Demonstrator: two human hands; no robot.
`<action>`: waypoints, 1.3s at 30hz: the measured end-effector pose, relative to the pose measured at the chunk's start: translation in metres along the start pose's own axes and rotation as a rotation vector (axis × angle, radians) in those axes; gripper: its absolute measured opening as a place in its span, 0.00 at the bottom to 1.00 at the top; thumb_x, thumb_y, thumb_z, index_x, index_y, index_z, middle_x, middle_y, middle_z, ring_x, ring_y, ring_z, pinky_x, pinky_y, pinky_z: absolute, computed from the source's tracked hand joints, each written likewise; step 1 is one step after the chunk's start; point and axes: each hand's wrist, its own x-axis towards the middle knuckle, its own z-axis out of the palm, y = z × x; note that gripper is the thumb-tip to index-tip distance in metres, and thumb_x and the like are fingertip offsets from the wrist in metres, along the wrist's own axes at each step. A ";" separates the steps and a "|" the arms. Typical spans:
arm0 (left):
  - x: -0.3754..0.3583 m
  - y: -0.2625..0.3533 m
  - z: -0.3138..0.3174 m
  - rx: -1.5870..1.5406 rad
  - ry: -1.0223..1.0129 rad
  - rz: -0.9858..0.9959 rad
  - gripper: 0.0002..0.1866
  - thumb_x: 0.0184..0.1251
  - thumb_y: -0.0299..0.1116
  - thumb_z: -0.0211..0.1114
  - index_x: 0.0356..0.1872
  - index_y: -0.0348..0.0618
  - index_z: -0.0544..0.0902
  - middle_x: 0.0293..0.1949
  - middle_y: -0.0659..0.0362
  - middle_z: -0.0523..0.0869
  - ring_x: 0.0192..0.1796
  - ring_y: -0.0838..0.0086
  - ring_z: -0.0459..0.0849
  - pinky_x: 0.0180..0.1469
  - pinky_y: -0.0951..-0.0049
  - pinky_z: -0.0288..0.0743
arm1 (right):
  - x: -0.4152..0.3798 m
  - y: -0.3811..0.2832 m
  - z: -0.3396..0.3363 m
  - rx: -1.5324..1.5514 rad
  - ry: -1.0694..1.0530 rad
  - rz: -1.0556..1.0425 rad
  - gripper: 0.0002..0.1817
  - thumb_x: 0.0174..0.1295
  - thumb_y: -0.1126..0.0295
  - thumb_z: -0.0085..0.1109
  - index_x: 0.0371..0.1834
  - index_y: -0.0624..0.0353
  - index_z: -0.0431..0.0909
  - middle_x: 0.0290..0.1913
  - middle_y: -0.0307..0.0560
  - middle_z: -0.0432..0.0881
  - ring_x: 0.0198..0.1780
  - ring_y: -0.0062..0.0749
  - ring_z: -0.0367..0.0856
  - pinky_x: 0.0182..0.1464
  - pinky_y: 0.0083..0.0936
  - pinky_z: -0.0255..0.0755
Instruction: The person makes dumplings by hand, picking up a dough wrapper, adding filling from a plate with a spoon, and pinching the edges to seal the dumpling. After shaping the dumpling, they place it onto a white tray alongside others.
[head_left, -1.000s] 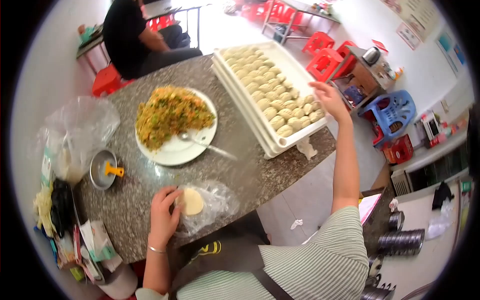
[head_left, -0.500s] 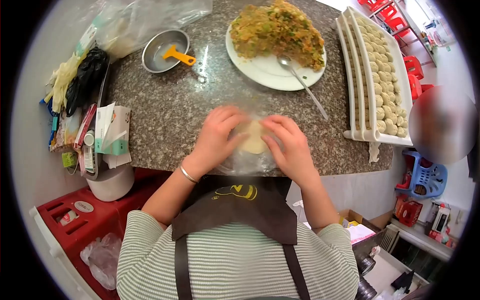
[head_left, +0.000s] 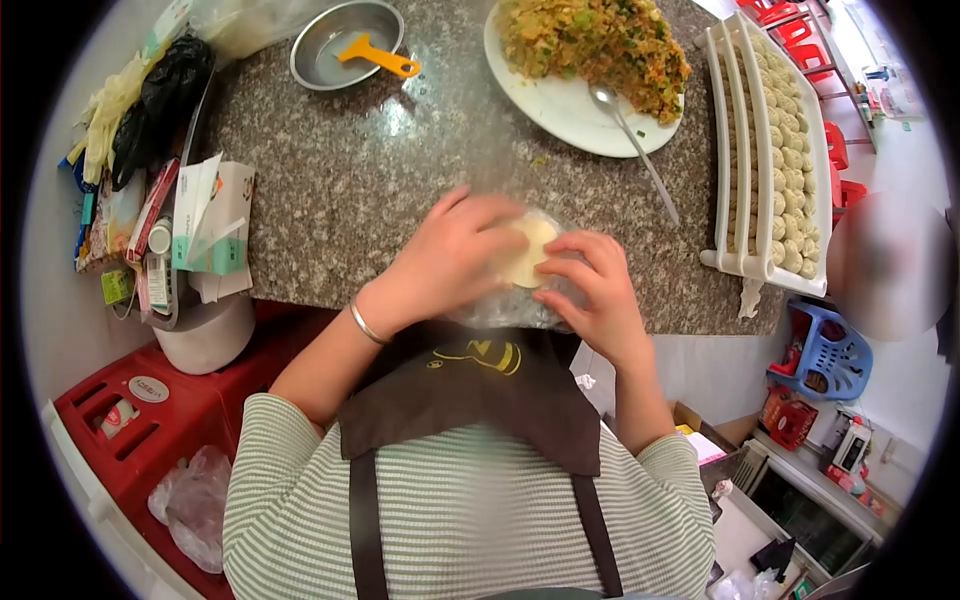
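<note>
left hand [head_left: 440, 250] blurred, finger grip unclear, right-hand fingers [head_left: 572, 262] curled touching round pale dough wrapper [head_left: 530, 250], clear plastic sheet [head_left: 510, 312] beneath

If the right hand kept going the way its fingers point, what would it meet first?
The round of dough, right at the fingertips of the right hand; whether they already touch is unclear.

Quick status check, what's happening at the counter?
Both bare hands on round pale dough wrapper. Crumpled clear plastic beneath. Nothing visibly blocking.
</note>
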 end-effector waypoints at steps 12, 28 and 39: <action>0.002 -0.010 0.000 -0.057 0.062 0.103 0.18 0.48 0.29 0.73 0.44 0.43 0.82 0.54 0.52 0.82 0.57 0.57 0.80 0.64 0.56 0.69 | 0.006 0.004 0.005 -0.107 0.023 -0.152 0.10 0.51 0.72 0.71 0.36 0.55 0.82 0.48 0.43 0.80 0.56 0.44 0.77 0.62 0.46 0.65; -0.002 0.012 0.001 -0.500 0.045 -0.451 0.31 0.54 0.25 0.71 0.62 0.40 0.72 0.40 0.51 0.86 0.42 0.59 0.87 0.50 0.64 0.81 | 0.001 0.006 0.028 -0.067 0.231 0.015 0.13 0.51 0.66 0.73 0.36 0.57 0.81 0.44 0.42 0.84 0.53 0.41 0.80 0.67 0.46 0.60; -0.003 0.011 0.019 -1.071 0.100 -0.473 0.26 0.62 0.20 0.66 0.62 0.41 0.71 0.40 0.59 0.85 0.46 0.77 0.86 0.50 0.77 0.79 | 0.003 0.003 0.017 -0.070 0.183 0.113 0.11 0.54 0.66 0.71 0.37 0.56 0.82 0.44 0.42 0.86 0.55 0.37 0.81 0.69 0.45 0.57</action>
